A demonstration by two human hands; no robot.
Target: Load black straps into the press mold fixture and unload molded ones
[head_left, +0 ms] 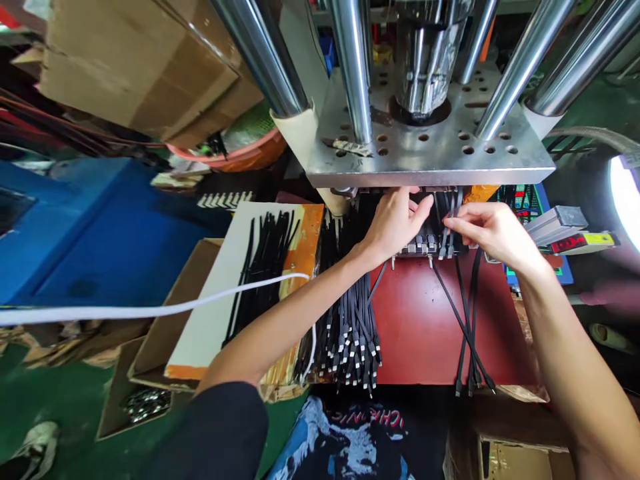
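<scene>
Clock directions are taken from the low metal fixture with a row of small silver blocks (420, 245). The right hand (487, 228), near 2 o'clock, pinches slender black cables with grey connector ends (445, 237) between thumb and index finger; these lie over the fixture's right part. The left hand (400, 220), at 11 o'clock, reaches in with its thumb raised; its fingertips go under the thick steel plate drilled with round holes (425, 157) at 12 o'clock, so whether it grips anything cannot be told. At 6 o'clock is a flat dark-red board (440, 327), crossed toward 5 o'clock by loose black cables (467, 327). A dense bundle of black cables with silver tips (350, 327) lies at 8 o'clock, and further out at 9 o'clock, more black cables (265, 260) rest on a white-and-orange panel (213, 303).
</scene>
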